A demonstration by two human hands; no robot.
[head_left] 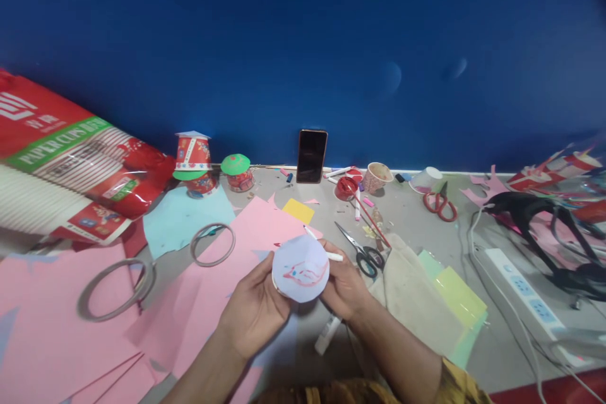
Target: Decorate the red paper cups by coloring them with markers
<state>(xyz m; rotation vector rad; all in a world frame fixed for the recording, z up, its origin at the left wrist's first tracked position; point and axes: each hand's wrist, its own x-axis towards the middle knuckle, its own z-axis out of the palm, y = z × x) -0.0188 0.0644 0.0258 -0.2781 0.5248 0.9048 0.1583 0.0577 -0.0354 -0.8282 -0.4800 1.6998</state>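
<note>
Between my two hands is a round pale lavender paper disc [303, 284] with a red and blue drawing on its face. What lies under the disc is mostly hidden, with just a thin white edge showing at its lower left. My left hand [258, 312] curls round the left side of it. On the right side, my right hand [348, 284] has its fingers closed against the edge. A white marker [334, 257] sticks out at my right fingers. Black-handled scissors [364, 255] lie just beyond that hand, and pink paper sheets [246, 233] spread to the left.
Packaged paper cups [80, 145] fill the left side, near tape rolls [116, 290]. Decorated cups [238, 173] and a phone [311, 156] stand along the blue wall. Red-handled scissors [440, 203], a power strip [525, 293], cables and a black strap [530, 227] occupy the right.
</note>
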